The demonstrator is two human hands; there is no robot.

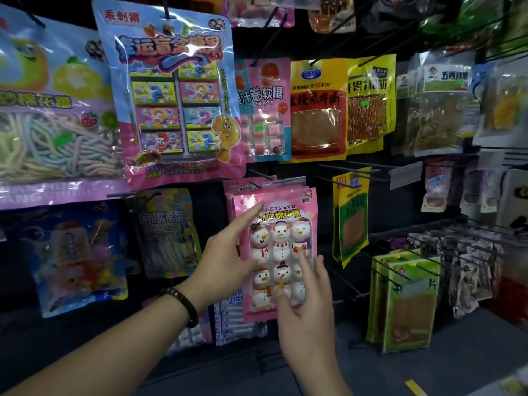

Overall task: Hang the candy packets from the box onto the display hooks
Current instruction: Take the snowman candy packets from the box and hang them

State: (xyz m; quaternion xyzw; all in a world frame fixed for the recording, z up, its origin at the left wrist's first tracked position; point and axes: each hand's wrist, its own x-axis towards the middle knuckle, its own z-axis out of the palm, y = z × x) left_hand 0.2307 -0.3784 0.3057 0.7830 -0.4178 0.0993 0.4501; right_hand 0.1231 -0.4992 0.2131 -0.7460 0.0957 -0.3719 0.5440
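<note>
A pink packet of snowman marshmallows [281, 224] hangs on a black display hook [260, 175] in the middle of the rack, with more pink packets behind it. My left hand [228, 252] lies against the packet's left side, its straight index finger touching the upper left of the front. My right hand [308, 310] touches the lower right of the packet with straight fingers. Neither hand curls around the packet. The box is out of view.
A large blue and pink candy bag [174, 90] hangs above left, a rope-candy bag [54, 110] at far left. Yellow and green snack packets [351, 215] hang to the right, green packets [405, 301] lower right. Bare hooks [357, 170] jut out right of the snowman packet.
</note>
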